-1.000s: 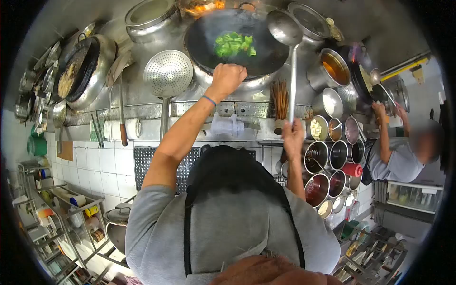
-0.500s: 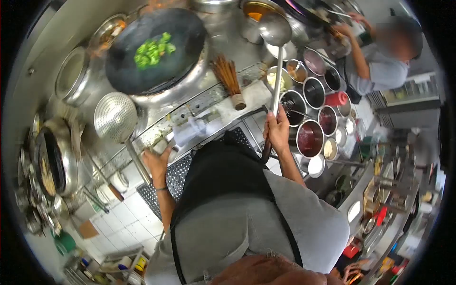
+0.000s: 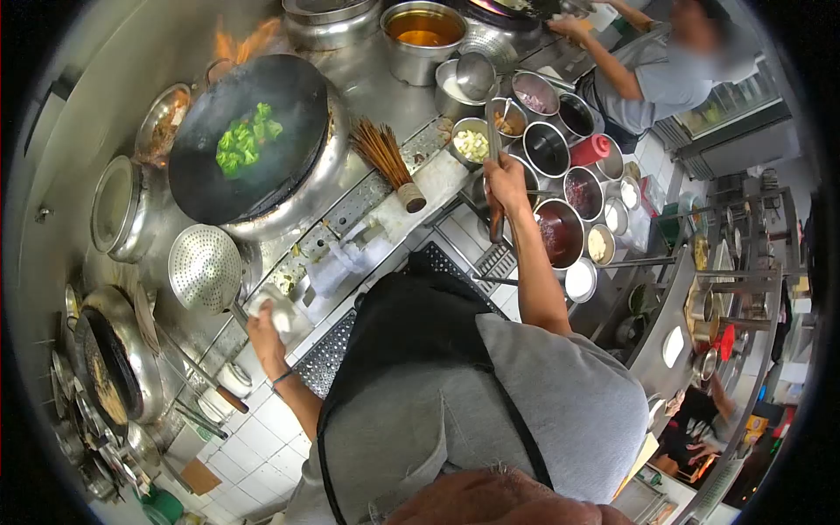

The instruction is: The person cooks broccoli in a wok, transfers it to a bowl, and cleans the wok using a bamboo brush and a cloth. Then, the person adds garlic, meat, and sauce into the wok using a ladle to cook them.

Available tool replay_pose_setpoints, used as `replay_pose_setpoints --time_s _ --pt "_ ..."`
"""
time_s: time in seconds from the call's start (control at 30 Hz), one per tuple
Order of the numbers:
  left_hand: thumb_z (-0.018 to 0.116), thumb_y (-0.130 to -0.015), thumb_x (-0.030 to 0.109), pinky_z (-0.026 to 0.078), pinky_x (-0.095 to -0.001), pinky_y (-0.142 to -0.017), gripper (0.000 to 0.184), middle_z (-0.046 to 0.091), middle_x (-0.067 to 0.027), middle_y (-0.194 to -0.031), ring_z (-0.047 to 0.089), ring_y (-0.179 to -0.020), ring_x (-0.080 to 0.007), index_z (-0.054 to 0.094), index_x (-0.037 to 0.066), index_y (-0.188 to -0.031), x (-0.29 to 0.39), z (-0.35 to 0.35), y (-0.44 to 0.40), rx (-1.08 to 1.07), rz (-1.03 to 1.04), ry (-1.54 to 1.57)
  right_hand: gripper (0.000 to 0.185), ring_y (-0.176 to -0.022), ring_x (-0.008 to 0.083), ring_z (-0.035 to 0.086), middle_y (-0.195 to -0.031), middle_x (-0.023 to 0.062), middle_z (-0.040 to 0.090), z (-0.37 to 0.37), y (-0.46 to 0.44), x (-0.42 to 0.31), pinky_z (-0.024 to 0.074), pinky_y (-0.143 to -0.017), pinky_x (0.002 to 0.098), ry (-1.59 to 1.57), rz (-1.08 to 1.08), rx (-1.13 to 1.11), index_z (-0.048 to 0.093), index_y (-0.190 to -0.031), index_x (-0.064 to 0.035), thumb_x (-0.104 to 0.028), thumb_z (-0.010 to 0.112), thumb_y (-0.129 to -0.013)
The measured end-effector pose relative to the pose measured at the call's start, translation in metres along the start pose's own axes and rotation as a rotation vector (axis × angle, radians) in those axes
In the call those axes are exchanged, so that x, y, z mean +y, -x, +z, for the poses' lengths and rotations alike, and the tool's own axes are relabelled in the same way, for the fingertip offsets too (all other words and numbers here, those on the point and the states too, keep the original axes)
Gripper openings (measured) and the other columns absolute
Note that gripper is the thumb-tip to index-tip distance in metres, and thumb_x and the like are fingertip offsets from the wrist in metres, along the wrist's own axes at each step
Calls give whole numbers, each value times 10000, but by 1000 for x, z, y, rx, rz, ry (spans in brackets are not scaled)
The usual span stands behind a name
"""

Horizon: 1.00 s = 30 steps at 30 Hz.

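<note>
My right hand is wrapped round the handle of a long ladle, whose bowl hangs over a small pot of white contents among the seasoning pots. My left hand grips a whitish cloth, blurred by motion, beside the handle of a perforated skimmer. Green vegetables lie in a black wok on the stove, with light steam over them. Right of the wok lies a bamboo brush, and a crumpled white cloth rests on the counter edge.
Flames rise behind the wok. A pot of amber liquid stands at the back. A red bottle is among several sauce pots. A co-worker handles another wok at the upper right. A second wok sits lower left.
My left hand has left the wok's near edge and now holds a cloth. The ladle has moved from beside the wok to over the seasoning pots. The view has turned right.
</note>
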<state>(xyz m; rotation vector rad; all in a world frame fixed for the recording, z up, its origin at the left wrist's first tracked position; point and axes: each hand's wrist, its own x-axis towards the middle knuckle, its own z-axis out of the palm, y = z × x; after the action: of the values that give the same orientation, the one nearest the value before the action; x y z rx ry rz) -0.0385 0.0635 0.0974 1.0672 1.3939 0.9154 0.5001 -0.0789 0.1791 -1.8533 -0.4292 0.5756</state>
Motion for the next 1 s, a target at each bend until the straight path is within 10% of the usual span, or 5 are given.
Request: replay_pose_setpoints --time_s 0.2,0.3,0.63,0.8,1.0 --pt "789 -815 335 507 -334 -767 740 577 -117 -1134 592 -979 -224 445 -58 -1339 61 6 31 -155 -44 895 147 -446 116 487 -621 23 523 8 -1 -16 388 -368 297 -75 88 -21 557 -867 -27 -157 571 -933" --pt "818 -779 385 424 -284 -740 798 501 -68 -1027 473 -912 -175 454 -70 -1323 61 5 18 -750 6 1229 138 -454 124 487 -637 29 537 3 -10 -12 408 -398 303 -201 122 -59 579 -897 -16 -147 565 -937" --pt "628 -884 382 421 -544 -1074 594 476 -267 -1404 476 -1278 -410 491 81 -1377 72 18 29 -438 -45 1098 53 -480 96 478 -682 11 531 -39 21 -42 391 -377 261 -533 123 -79 574 -950 -72 -125 570 -959" --pt "563 -976 254 559 -444 -827 329 689 -168 -1123 674 -922 -270 590 53 -1235 98 63 0 -372 -299 847 121 -439 31 358 -706 -19 518 -34 45 -65 274 -311 213 -542 53 -262 513 -909 -98 -181 569 -976" --pt "211 -1013 648 485 -570 -890 647 633 -97 -1063 617 -977 -331 566 145 -1210 123 122 -68 -222 -315 902 142 -464 68 401 -756 16 532 61 68 -132 304 -349 236 -433 108 -546 554 -958 -39 -175 596 -955"
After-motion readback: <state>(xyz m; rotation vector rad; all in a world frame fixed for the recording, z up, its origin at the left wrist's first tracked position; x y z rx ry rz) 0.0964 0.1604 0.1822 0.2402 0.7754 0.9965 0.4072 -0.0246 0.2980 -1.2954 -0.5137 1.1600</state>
